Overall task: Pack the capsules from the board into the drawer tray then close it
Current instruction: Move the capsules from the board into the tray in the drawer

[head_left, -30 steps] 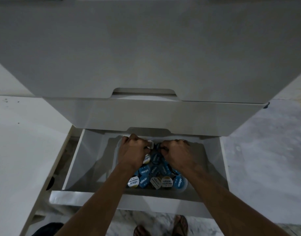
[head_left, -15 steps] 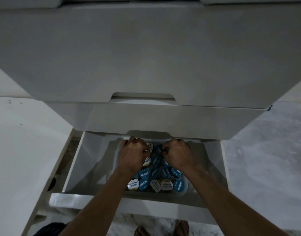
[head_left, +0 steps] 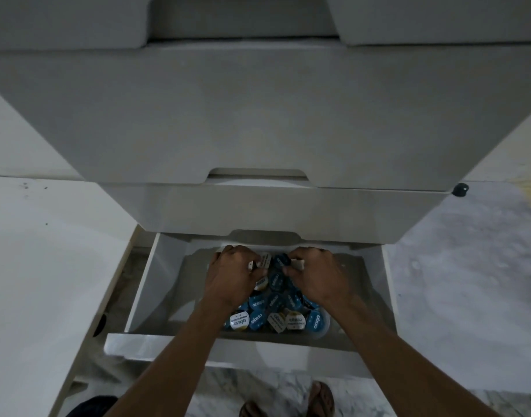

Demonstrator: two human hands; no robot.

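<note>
The bottom drawer stands pulled out, with a heap of capsules lying in its middle. Both hands reach into the far end of the heap: the left hand curls round a pale capsule, and the right hand pinches another capsule beside it.

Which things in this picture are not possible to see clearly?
- Head view: capsules at the tray's far end are covered by the left hand and right hand.
- What each hand's curled fingers hold: only small pale pieces show.
- Drawer back: hidden under the closed drawer above.
- The board: not in view.
- Capsule print: too small.
</note>
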